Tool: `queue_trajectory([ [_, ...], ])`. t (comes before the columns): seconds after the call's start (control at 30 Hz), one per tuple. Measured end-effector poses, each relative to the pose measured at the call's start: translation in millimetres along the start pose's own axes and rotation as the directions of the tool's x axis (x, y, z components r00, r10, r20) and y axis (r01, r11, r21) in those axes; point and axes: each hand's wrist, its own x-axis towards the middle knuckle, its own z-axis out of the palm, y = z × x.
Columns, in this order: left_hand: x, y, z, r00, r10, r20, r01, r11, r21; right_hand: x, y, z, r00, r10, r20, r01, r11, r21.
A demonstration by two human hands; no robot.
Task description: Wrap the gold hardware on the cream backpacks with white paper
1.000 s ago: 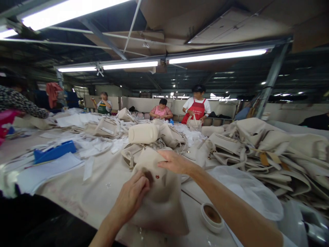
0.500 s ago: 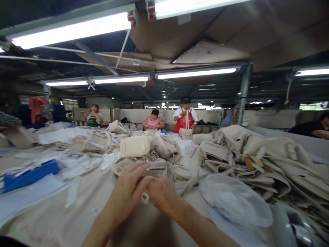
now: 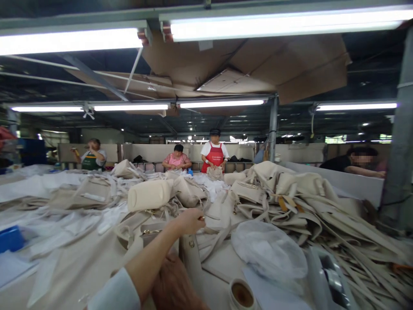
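My left hand (image 3: 191, 220) reaches forward from the lower left, its arm in a pale sleeve. Its fingers are curled together over the near edge of a heap of beige bags (image 3: 151, 194). What they pinch is too small to make out. Just below the hand lies a beige bag with a gold clasp (image 3: 149, 232). A blurred reddish-brown shape (image 3: 174, 282) sits under my forearm; I cannot tell what it is. My right hand does not show.
A tall pile of beige bags and straps (image 3: 306, 193) fills the right side. A clear plastic bag (image 3: 269, 252) and a tape roll (image 3: 241, 295) lie near me. A blue tray (image 3: 11, 238) is at the left. Several workers stand at the table's far end, one in a red apron (image 3: 214, 154).
The view has swung up and to the right. My two hands were together on a beige bag close to me; now only the left one shows, stretched out to the heap.
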Motion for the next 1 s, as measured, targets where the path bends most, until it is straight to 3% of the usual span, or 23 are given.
queue_trajectory([
  [0.07,-6,-9,4.6,1.000,0.011,0.011,-0.010,0.996,-0.084,-8,3,-6,0.991,-0.052,-0.124,0.046,0.998,-0.047],
  [0.13,-20,-17,5.3,1.000,0.020,-0.006,-0.020,0.977,-0.211,-18,6,-12,0.978,-0.025,-0.205,0.014,0.998,-0.054],
  [0.23,-44,-24,0.9,0.995,0.088,-0.037,-0.095,0.873,-0.478,-30,6,-19,0.970,0.029,-0.242,-0.039,0.999,-0.037],
  [0.3,-57,-23,-3.5,0.989,0.138,-0.053,-0.143,0.817,-0.559,-35,6,-22,0.967,0.020,-0.255,-0.026,0.999,-0.021],
  [0.5,-75,-16,-6.7,0.982,0.185,-0.040,-0.185,0.900,-0.395,-41,9,-40,0.989,0.028,-0.145,-0.001,0.984,0.181],
  [0.57,-76,-17,-2.9,0.972,0.224,-0.076,-0.236,0.908,-0.345,-43,9,-49,0.986,0.136,-0.098,-0.094,0.932,0.349],
  [0.6,-76,-18,-0.4,0.966,0.234,-0.106,-0.256,0.909,-0.328,-45,8,-53,0.966,0.250,-0.063,-0.197,0.874,0.444],
  [0.63,-76,-20,2.4,0.961,0.238,-0.140,-0.271,0.909,-0.316,-47,8,-57,0.918,0.397,-0.019,-0.326,0.780,0.535],
  [0.67,-76,-22,5.2,0.957,0.236,-0.170,-0.280,0.909,-0.310,-48,9,-61,0.829,0.559,0.034,-0.458,0.642,0.615],
  [0.73,-75,-25,10.9,0.951,0.230,-0.204,-0.286,0.906,-0.311,-50,14,-69,0.555,0.822,0.127,-0.620,0.307,0.722],
  [0.77,-75,-26,13.6,0.952,0.235,-0.198,-0.289,0.905,-0.312,-49,19,-73,0.426,0.892,0.148,-0.629,0.174,0.758],
  [0.8,-75,-26,16.2,0.951,0.245,-0.190,-0.294,0.905,-0.308,-48,24,-77,0.331,0.931,0.157,-0.612,0.085,0.787],
  [0.83,-74,-27,18.7,0.950,0.249,-0.190,-0.297,0.907,-0.299,-45,30,-81,0.276,0.948,0.159,-0.593,0.038,0.805],
  [0.87,-74,-27,21.0,0.950,0.242,-0.198,-0.292,0.912,-0.287,-42,35,-85,0.254,0.953,0.164,-0.588,0.017,0.808],
  [1.0,-75,-24,28.4,0.965,0.100,-0.244,-0.179,0.928,-0.326,-27,49,-96,0.271,0.936,0.224,-0.648,0.006,0.761],
])
